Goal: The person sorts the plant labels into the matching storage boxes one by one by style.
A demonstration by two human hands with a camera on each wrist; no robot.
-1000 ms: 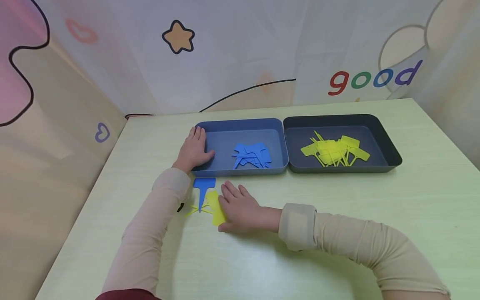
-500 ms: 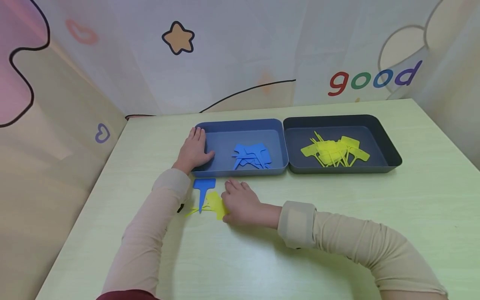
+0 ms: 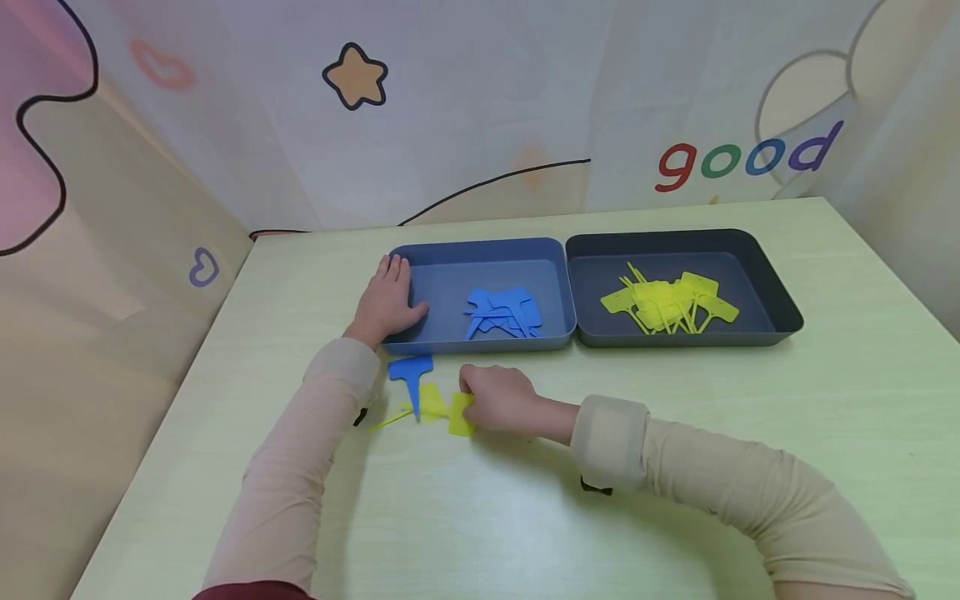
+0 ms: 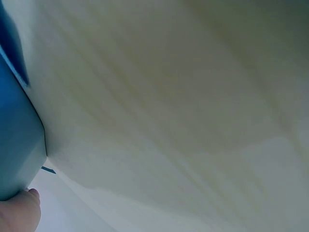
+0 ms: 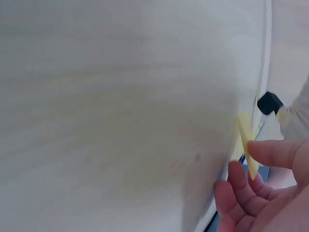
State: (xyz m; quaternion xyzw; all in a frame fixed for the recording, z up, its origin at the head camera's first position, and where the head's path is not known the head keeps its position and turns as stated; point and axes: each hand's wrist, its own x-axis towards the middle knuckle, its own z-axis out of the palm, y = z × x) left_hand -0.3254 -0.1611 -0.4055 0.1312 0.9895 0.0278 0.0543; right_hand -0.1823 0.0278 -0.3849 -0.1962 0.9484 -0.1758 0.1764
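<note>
My left hand (image 3: 384,307) rests on the left rim of the blue tray (image 3: 480,346), fingers straight and thumb over the inside. In the left wrist view, part of that hand (image 4: 20,211) touches the tray wall (image 4: 19,145). My right hand (image 3: 501,400) pinches a yellow T-shaped plant label (image 3: 460,415) between thumb and curled fingers; the right wrist view shows the label (image 5: 246,140) edge-on at the thumb tip. Just left of it, another yellow label (image 3: 431,402) lies under the stem of a blue label (image 3: 410,368), in front of the blue tray.
Several blue labels (image 3: 506,308) lie in the blue tray. Against its right side stands a dark grey tray (image 3: 772,321) with a pile of yellow labels (image 3: 667,300). Both trays sit on a pale green table (image 3: 525,533), with a printed curtain (image 3: 480,100) behind.
My right hand has gone from lying flat beside the yellow labels to pinching one and drawing it right, away from the others. The blue label has shifted and turned slightly. My left hand stays put.
</note>
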